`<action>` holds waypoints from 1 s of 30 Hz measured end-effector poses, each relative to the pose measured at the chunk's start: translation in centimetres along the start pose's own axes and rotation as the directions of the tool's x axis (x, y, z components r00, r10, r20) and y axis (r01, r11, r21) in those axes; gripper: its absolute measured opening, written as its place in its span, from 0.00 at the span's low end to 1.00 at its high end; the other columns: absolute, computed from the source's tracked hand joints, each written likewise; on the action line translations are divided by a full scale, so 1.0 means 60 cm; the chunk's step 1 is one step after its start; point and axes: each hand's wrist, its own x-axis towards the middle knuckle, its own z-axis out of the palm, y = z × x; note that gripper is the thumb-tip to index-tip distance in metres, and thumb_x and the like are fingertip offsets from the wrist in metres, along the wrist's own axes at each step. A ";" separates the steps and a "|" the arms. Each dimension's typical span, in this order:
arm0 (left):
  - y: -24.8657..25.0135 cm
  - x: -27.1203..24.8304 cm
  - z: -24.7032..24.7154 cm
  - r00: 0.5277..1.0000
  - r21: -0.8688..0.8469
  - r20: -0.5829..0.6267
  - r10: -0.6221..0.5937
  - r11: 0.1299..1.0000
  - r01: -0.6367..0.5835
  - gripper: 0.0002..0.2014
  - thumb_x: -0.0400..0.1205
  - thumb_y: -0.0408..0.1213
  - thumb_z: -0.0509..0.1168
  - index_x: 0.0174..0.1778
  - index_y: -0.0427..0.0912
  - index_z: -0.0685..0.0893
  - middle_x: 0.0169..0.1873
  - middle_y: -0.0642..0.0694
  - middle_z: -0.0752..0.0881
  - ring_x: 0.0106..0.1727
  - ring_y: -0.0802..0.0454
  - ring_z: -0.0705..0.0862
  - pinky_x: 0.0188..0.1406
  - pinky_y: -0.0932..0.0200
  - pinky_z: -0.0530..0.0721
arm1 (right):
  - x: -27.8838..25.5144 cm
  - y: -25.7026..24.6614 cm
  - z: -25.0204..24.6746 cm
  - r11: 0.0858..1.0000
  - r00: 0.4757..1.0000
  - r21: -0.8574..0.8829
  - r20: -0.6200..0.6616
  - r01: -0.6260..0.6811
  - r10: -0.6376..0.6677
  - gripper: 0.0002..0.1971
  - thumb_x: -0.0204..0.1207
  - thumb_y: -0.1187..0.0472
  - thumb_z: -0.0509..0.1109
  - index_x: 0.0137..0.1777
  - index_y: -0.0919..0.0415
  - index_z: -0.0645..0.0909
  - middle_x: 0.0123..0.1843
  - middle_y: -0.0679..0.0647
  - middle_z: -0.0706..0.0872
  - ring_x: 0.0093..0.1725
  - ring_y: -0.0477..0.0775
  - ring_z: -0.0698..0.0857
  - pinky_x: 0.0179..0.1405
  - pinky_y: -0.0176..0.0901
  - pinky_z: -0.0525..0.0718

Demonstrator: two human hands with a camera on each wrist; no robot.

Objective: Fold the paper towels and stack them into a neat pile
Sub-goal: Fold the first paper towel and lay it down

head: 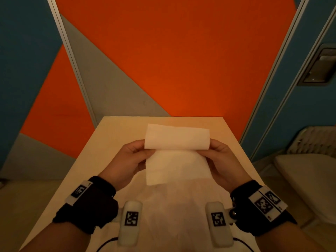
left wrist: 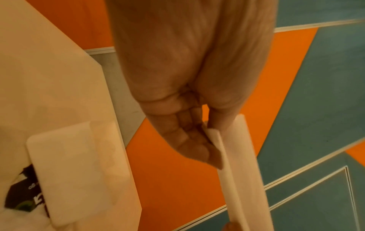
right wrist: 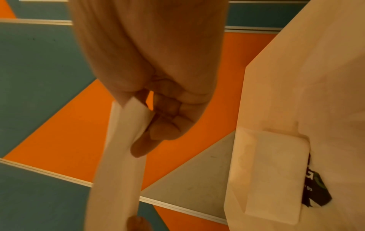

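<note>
Fingers of the left hand [head: 127, 157] and the right hand [head: 221, 157] are curled onto the two side edges of one white paper towel [head: 176, 151], pinching it in the air above the middle of the pale table [head: 112, 135]. In the head view the towel is bent along a fold line running from hand to hand: its far half stands up and its near half hangs toward the person. Both forearms reach forward side by side, each with a dark wrist strap [head: 94, 202] carrying square black-and-white coded markers; no words on them can be read.

In the left wrist view the thumb [left wrist: 227, 96] sits against the towel's edge, with the fingers [left wrist: 189, 140] curled on its other side. A white device [left wrist: 79, 171] lies on the table to the left, beside a dark tag whose print is too blurred to read.

In the right wrist view the fingers [right wrist: 164, 125] pinch the towel's opposite edge.
</note>
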 end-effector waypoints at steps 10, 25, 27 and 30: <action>0.006 0.002 -0.001 0.999 0.040 -0.042 0.005 0.999 -0.003 0.10 0.81 0.27 0.63 0.41 0.37 0.90 0.43 0.45 0.91 0.44 0.48 0.88 0.44 0.58 0.86 | -0.006 -0.009 -0.009 0.998 0.999 -0.025 -0.023 -0.050 0.050 0.18 0.81 0.64 0.52 0.39 0.61 0.83 0.46 0.58 0.82 0.47 0.61 0.77 0.44 0.53 0.72; 0.027 -0.006 0.004 0.947 0.300 0.313 -0.080 0.954 -0.019 0.10 0.78 0.29 0.68 0.49 0.46 0.91 0.53 0.51 0.90 0.51 0.52 0.88 0.47 0.61 0.86 | 0.007 -0.061 0.006 0.857 0.984 -0.507 0.179 0.097 -0.006 0.33 0.70 0.79 0.73 0.66 0.44 0.72 0.48 0.67 0.89 0.47 0.72 0.88 0.45 0.68 0.86; 0.029 -0.006 0.013 0.914 0.372 0.386 -0.127 0.928 -0.028 0.11 0.79 0.29 0.68 0.54 0.45 0.90 0.51 0.54 0.90 0.46 0.59 0.88 0.44 0.66 0.84 | 0.016 -0.069 0.016 0.809 0.960 -0.577 0.273 0.114 0.060 0.34 0.70 0.79 0.73 0.67 0.46 0.71 0.48 0.70 0.88 0.46 0.72 0.88 0.41 0.66 0.86; 0.019 -0.003 0.030 0.906 0.375 0.394 -0.154 0.927 -0.005 0.12 0.80 0.25 0.65 0.57 0.39 0.87 0.46 0.54 0.91 0.42 0.63 0.88 0.42 0.70 0.81 | 0.029 -0.067 0.028 0.753 0.925 -0.640 0.360 0.149 0.124 0.32 0.71 0.77 0.73 0.69 0.49 0.70 0.48 0.73 0.86 0.41 0.65 0.87 0.36 0.56 0.85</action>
